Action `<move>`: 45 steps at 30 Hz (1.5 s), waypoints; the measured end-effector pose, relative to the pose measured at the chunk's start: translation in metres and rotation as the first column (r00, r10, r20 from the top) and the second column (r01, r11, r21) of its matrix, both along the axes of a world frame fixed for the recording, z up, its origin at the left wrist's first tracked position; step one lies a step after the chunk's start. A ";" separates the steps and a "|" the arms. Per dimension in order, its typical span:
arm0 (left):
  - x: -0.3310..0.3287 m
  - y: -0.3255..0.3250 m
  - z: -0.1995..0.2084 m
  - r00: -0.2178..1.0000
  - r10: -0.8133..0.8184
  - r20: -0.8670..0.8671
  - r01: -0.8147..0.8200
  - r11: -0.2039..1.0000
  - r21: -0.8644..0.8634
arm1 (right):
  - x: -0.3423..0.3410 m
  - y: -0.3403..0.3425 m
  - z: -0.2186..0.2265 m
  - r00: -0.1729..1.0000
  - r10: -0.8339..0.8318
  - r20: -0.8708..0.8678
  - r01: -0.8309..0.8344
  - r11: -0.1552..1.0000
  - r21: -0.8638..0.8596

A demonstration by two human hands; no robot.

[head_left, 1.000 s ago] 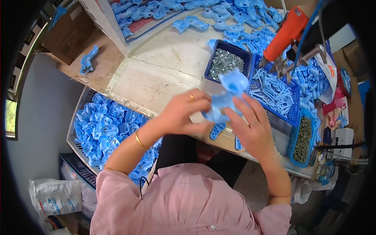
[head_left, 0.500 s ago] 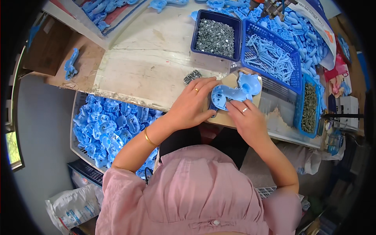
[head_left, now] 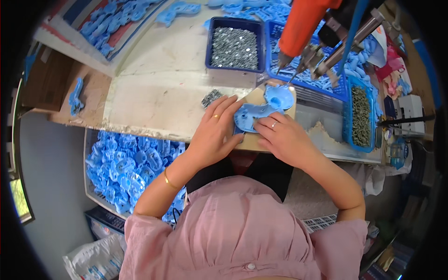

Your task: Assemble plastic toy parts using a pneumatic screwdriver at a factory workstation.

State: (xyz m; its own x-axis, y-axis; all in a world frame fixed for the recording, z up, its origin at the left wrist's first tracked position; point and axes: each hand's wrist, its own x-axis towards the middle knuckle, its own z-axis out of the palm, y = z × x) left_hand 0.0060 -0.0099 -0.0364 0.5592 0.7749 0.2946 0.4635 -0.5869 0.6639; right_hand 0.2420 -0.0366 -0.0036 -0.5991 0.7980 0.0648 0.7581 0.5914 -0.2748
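Note:
A light-blue moulded plastic shell (head_left: 247,113), curved and open-topped with a rounded cup at one end, lies on a tan fixture board (head_left: 254,143). My left hand (head_left: 215,130) is around its left end, with the thumb at the near corner and the fingers along the far side. The curled fingers of my right hand (head_left: 284,137) press on the shell's near right edge and hide part of it. Over the cup end hangs an orange power screwdriver (head_left: 305,30) on a metal arm (head_left: 343,46); its thin bit points down near the cup's far rim.
A small heap of screws (head_left: 211,98) lies beyond my left hand. Behind it stands a navy bin (head_left: 208,44) of small metal pieces. A blue basket (head_left: 298,83) holds light-blue strips, and a blue tray (head_left: 372,116) holds screws. Below left, a crate (head_left: 88,175) is full of blue shells.
The orange screwdriver and its metal arm have come down and closer over the shell. The whole view has shifted a little. Both hands stay on the shell, the right one slightly further over it.

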 end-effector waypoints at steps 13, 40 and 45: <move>0.021 -0.003 0.024 0.998 -0.061 0.026 0.061 0.998 0.017 | 0.190 0.145 -0.041 0.765 -0.643 0.029 0.613 0.741 0.275; 0.072 0.008 0.030 0.984 -0.146 0.106 0.139 0.988 0.069 | 0.160 0.090 0.005 0.798 -0.436 -0.417 0.447 0.891 -0.076; 0.097 0.005 0.036 0.951 -0.078 0.298 0.169 0.940 -0.295 | 0.102 0.016 0.020 0.819 -0.176 -0.546 0.062 0.973 -0.221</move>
